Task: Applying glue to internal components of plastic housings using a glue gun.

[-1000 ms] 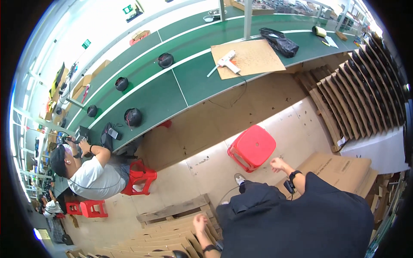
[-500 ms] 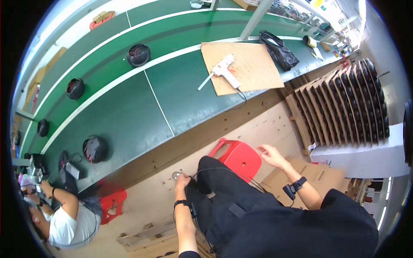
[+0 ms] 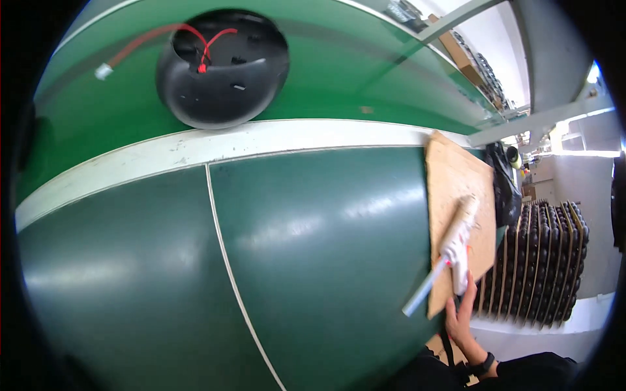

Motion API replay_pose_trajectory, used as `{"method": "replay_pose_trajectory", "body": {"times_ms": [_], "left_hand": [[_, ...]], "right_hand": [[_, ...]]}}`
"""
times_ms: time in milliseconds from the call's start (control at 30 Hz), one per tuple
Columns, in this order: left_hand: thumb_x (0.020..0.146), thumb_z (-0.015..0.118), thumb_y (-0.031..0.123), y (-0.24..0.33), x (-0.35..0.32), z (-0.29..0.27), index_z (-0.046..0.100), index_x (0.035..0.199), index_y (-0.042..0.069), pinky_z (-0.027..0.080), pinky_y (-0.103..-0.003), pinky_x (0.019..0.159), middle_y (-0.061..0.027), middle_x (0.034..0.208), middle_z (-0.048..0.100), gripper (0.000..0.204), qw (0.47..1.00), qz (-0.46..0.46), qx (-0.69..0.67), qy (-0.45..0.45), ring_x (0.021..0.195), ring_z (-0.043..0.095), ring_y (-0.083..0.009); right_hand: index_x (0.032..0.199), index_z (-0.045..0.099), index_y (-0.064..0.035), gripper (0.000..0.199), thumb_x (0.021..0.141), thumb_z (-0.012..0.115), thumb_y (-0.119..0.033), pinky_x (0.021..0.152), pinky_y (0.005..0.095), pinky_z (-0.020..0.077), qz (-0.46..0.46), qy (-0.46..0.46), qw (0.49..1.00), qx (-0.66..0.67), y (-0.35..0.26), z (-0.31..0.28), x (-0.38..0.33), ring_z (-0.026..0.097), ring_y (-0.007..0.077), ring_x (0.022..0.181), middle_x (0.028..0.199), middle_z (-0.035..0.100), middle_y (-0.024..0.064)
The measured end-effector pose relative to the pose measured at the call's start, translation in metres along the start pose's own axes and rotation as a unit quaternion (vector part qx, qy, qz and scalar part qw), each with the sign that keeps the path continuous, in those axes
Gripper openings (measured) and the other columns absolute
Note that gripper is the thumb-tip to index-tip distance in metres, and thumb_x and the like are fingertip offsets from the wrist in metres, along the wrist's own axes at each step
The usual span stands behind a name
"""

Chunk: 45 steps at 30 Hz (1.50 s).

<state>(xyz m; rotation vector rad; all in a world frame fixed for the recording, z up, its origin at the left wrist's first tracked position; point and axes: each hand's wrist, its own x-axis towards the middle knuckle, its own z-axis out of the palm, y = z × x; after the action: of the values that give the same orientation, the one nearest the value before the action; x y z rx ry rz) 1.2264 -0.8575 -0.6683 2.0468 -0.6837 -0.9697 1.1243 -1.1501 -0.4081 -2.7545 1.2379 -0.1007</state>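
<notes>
My right hand is at the near edge of the workbench, fingers stretched out and apart. Its fingertips are beside the handle of a white hot glue gun; whether they touch it I cannot tell. The glue gun lies on a tan board, and a pale glue stick juts from its rear over the green bench. At the far left, a round black shell sits on the green belt, its hollow turned up and a red wire with a white plug trailing out. My left hand is out of the picture.
The green bench top fills the middle, with a white rail along its far side. Beyond the board lies a black plastic bag. Stacked layers of black round parts stand at the right. A grey post crosses the upper right.
My view has come closer to the bench and belt. My right hand has moved from beside the red stool to the glue gun's handle. My left hand has left the view.
</notes>
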Motion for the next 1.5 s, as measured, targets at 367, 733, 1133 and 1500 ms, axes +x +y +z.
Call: {"method": "replay_pose_trajectory", "body": {"times_ms": [367,733,1133,1500], "left_hand": [[0.087,0.074,0.025,-0.032,0.055,-0.027,0.069,0.116,0.007,0.061,-0.043,0.085,-0.0152,0.108,0.075,0.034,0.999,-0.045,0.012,0.011,0.095,0.073,-0.0354],[0.093,0.070,0.023,0.070,-0.052,-0.150,0.064,0.124,0.003,0.061,-0.044,0.084,-0.0177,0.106,0.074,0.037,0.976,-0.058,0.019,-0.207,0.091,0.073,-0.0358],[0.097,0.069,0.043,0.296,0.101,-0.376,0.058,0.128,-0.007,0.056,-0.036,0.063,-0.0176,0.091,0.073,0.060,0.822,0.043,0.322,0.467,0.078,0.074,-0.0245],[0.093,0.053,0.025,0.235,0.260,-0.427,0.048,0.148,0.014,0.060,-0.033,0.057,-0.0130,0.104,0.066,0.056,0.921,0.107,-0.123,0.353,0.079,0.070,-0.0216]], "right_hand": [[0.157,0.030,0.0077,0.069,0.092,0.047,-0.009,0.123,0.0484,0.0193,0.009,0.081,0.994,0.072,0.002,0.022,-0.002,0.032,0.0426,0.147,0.157,0.035,0.0281],[0.152,0.040,0.0019,0.082,0.075,0.067,-0.002,0.107,0.0447,0.0430,-0.037,0.087,0.955,0.283,-0.001,0.006,0.056,0.055,0.0397,0.123,0.138,0.051,0.0248],[0.139,0.055,-0.0026,0.069,0.075,0.078,-0.016,0.085,0.0460,0.0478,-0.174,0.138,0.944,0.243,-0.003,-0.004,0.075,0.058,0.0366,0.101,0.111,0.056,0.0184],[0.140,0.053,-0.0034,0.070,0.076,0.077,-0.016,0.083,0.0447,0.0490,-0.162,0.110,0.943,0.269,-0.004,-0.002,0.080,0.059,0.0376,0.097,0.109,0.057,0.0181]]}}
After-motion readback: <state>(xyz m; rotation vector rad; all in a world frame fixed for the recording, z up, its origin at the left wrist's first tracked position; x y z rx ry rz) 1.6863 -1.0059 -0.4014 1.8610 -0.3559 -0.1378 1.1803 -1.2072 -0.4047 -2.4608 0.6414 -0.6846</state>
